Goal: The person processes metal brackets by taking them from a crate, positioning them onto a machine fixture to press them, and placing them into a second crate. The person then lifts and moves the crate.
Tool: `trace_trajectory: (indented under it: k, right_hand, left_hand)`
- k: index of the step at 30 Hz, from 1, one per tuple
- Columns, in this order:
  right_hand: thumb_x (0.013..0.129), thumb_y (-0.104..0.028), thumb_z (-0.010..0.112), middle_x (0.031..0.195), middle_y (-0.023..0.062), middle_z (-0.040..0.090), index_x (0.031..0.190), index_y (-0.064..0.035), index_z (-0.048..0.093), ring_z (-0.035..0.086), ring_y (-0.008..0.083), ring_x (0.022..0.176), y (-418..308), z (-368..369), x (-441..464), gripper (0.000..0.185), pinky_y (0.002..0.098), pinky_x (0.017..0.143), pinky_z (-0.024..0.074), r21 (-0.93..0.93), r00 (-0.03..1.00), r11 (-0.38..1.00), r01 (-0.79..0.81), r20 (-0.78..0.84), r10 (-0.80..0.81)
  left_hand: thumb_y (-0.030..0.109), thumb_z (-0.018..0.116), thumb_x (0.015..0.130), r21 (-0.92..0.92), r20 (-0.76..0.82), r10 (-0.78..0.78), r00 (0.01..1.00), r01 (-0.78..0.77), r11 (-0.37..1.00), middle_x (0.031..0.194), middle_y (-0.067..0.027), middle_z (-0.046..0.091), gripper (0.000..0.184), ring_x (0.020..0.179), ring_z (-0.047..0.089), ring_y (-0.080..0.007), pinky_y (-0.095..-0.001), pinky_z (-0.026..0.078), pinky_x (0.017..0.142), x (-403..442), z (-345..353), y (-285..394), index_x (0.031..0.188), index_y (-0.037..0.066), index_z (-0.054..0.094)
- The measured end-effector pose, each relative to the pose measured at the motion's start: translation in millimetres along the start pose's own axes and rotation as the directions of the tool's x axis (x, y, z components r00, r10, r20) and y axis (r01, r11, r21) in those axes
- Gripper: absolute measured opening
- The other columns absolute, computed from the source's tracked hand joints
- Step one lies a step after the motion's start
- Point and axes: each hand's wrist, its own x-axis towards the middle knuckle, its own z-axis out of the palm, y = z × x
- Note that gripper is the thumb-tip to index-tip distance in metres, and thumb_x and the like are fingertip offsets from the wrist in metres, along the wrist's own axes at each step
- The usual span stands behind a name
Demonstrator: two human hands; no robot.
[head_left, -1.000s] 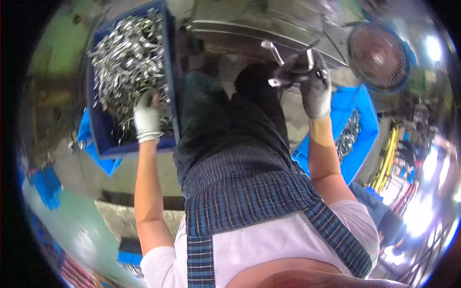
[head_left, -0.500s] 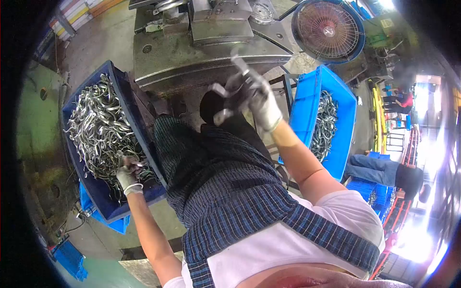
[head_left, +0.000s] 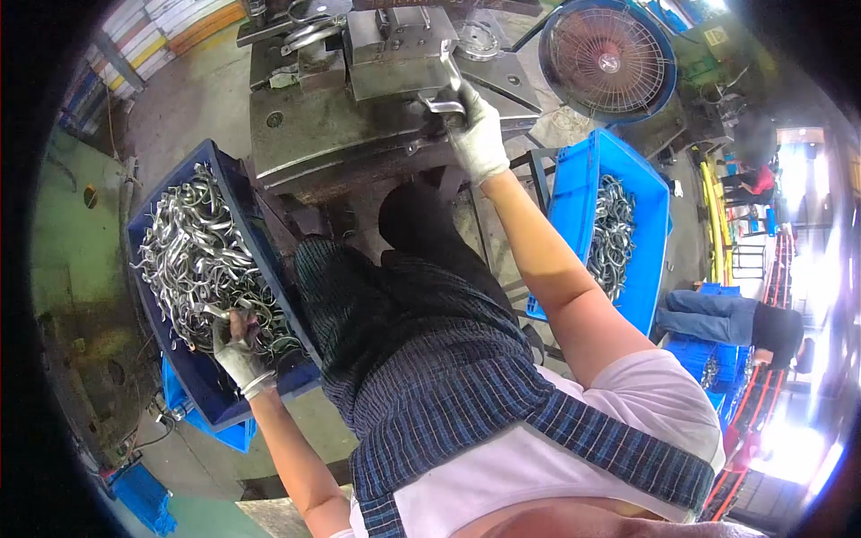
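Note:
My right hand [head_left: 480,139], in a whitish glove, is raised at the front edge of the metal machine bed [head_left: 341,134]. Its fingers are closed on a shiny curved metal piece [head_left: 450,65]; bright metal shows on two sides of the fingers, and I cannot tell whether it is one piece or two. My left hand [head_left: 242,357], gloved too, reaches into the dark blue bin [head_left: 231,202]. Its fingers are bent around a curved metal piece [head_left: 215,311] on top of the heap of similar pieces [head_left: 193,238]. The palm side of both hands is hidden.
A light blue bin [head_left: 574,193] with more curved pieces stands on the right. Beyond it is a large round fan [head_left: 608,63]. A block-shaped fixture [head_left: 399,58] sits on the machine bed. Farther right, a person in jeans [head_left: 704,316] is near blue crates.
My right hand has moved forward and up, from above my knees to the machine bed, with the metal piece in it. The left hand stays in the dark blue bin.

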Motion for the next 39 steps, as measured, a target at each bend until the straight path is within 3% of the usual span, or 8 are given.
trace_trajectory:
  k: [13,17,21,24,25,30,31,39]
  right_hand:
    - [0.068,-0.003,0.055,0.072,0.0109,0.061,0.088,0.0052,0.058,0.058,0.0185,0.065,-38.0,-12.7,-17.5,0.022,0.0292,0.059,0.0465,-0.015,1.000,1.000,0.025,0.015,-0.025]
    - [0.070,0.000,0.051,0.087,0.0084,0.060,0.101,0.0013,0.054,0.056,0.0121,0.074,-100.3,16.2,-68.2,0.032,0.0240,0.065,0.0459,0.493,0.793,0.867,0.072,0.498,-0.350]
    - [0.068,0.006,0.051,0.087,0.0087,0.060,0.105,-0.0010,0.054,0.056,0.0136,0.079,-87.2,45.2,-106.2,0.037,0.0234,0.069,0.0440,0.147,0.564,0.933,-0.327,0.823,0.068]
    - [0.076,0.000,0.048,0.085,0.0110,0.056,0.108,0.0028,0.046,0.056,0.0141,0.080,-54.5,26.0,-100.1,0.032,0.0249,0.065,0.0468,0.250,0.793,0.940,0.231,0.512,-0.330]
    - [0.077,0.002,0.045,0.086,0.0114,0.055,0.108,0.0016,0.046,0.056,0.0143,0.077,-41.7,15.1,-94.3,0.031,0.0243,0.061,0.0473,0.324,0.893,0.944,-0.064,0.441,-0.091]
    - [0.072,0.010,0.042,0.098,0.0120,0.053,0.105,0.0022,0.048,0.055,0.0173,0.078,14.5,-20.3,-42.2,0.035,0.0255,0.067,0.0466,0.186,0.984,0.974,-0.131,-0.098,0.151]
    - [0.070,0.008,0.047,0.098,0.0117,0.053,0.105,0.0018,0.049,0.052,0.0171,0.084,-6.7,-17.3,-28.5,0.036,0.0260,0.075,0.0425,-0.202,0.998,0.978,-0.045,-0.054,0.035]
    - [0.081,-0.003,0.050,0.087,0.0044,0.056,0.102,-0.0039,0.054,0.053,0.0104,0.076,20.4,2.7,-11.6,0.021,0.0218,0.063,0.0450,0.625,0.985,0.765,-0.157,0.045,0.166]
  left_hand:
    - [0.020,0.053,0.081,-0.147,0.301,-0.223,0.927,0.277,0.950,0.073,-0.0086,0.059,0.023,0.058,0.054,-0.0139,-0.0236,0.042,0.053,-62.9,60.8,44.7,0.088,-0.002,0.056]
    - [0.020,0.051,0.082,-0.120,0.378,-0.229,0.897,0.293,0.949,0.070,-0.0046,0.058,0.021,0.057,0.053,-0.0092,-0.0185,0.040,0.049,-64.8,87.0,41.6,0.090,0.001,0.055]
    - [0.018,0.052,0.083,-0.289,0.545,-0.208,0.812,0.415,0.863,0.074,-0.0039,0.058,0.022,0.055,0.051,-0.0099,-0.0211,0.044,0.052,-63.3,96.5,57.2,0.097,0.002,0.054]
    - [0.023,0.051,0.083,0.007,0.413,-0.251,0.876,0.272,0.962,0.081,-0.0074,0.060,0.028,0.055,0.051,-0.0116,-0.0233,0.044,0.052,-41.8,54.2,58.2,0.101,0.003,0.054]
    - [0.025,0.052,0.081,0.215,0.302,-0.200,0.932,0.138,0.967,0.084,-0.0084,0.060,0.030,0.060,0.053,-0.0138,-0.0258,0.045,0.054,-14.0,22.5,16.8,0.103,0.003,0.054]
    - [0.025,0.059,0.071,0.849,0.358,-0.252,0.899,-0.426,-0.313,0.118,-0.0140,0.046,0.058,0.091,0.056,-0.0275,-0.0395,0.044,0.077,29.1,-36.7,-65.4,0.124,0.014,0.037]
    - [0.023,0.060,0.070,0.766,0.448,-0.283,0.848,-0.527,-0.368,0.123,-0.0151,0.039,0.063,0.096,0.053,-0.0292,-0.0399,0.043,0.080,34.9,-45.6,-91.3,0.126,0.016,0.033]
    - [0.009,0.042,0.077,0.874,0.379,-0.209,0.901,-0.423,-0.240,0.126,-0.0221,0.030,0.046,0.097,0.050,-0.0354,-0.0410,0.045,0.078,68.6,-34.7,-183.2,0.122,0.015,0.036]
